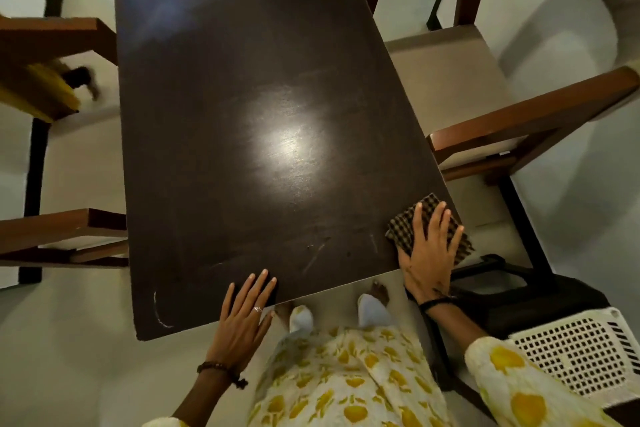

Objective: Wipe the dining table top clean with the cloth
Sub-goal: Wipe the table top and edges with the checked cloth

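Observation:
The dark brown dining table top (242, 121) fills the middle of the head view, with a bright light glare at its centre and faint smears and a white arc mark near its front edge. A brown checked cloth (405, 225) lies at the table's near right corner. My right hand (427, 250) presses flat on the cloth, fingers spread. My left hand (244, 315) rests flat on the table's near edge, fingers apart, holding nothing.
Wooden chairs stand on both sides: two at the left (59, 229), two at the right (526, 121). A yellow item (45, 90) lies on the far left chair. A white perforated basket (575, 354) and a dark stool (540, 298) sit at my right.

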